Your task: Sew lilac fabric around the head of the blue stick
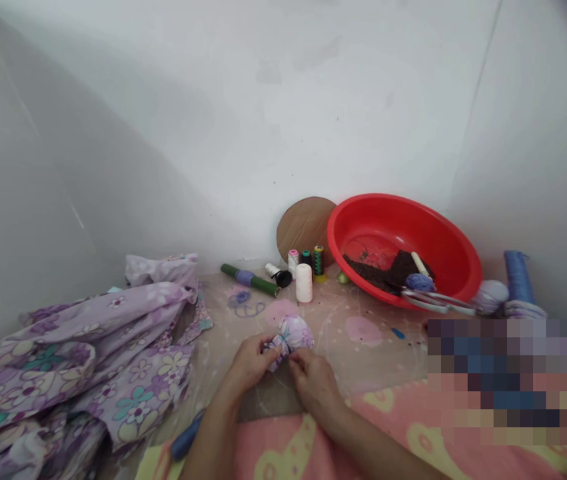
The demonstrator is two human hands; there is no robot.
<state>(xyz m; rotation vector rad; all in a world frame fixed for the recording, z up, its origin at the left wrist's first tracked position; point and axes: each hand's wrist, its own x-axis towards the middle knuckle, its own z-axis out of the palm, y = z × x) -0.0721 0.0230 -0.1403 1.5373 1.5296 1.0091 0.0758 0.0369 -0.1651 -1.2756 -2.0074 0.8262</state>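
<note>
Although small, floral bundle between left hand and right hand

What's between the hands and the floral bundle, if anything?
Nothing visible. The left hand holds the floral bundle by its gathered end; the right hand is at its tied neck. The white thread cone stands beyond, clear of both.

This looks like a corner of a home, used for handicraft. Plain white walls meet around a surface with a patterned cover, and a pink-and-yellow blanket is spread in front. The domestic side shows in a tilted red basin with dark, crumbly matter in it, and a heap of floral cloth. Thread spools, yarn, scissors and a small cloth bundle show the craft.
</note>
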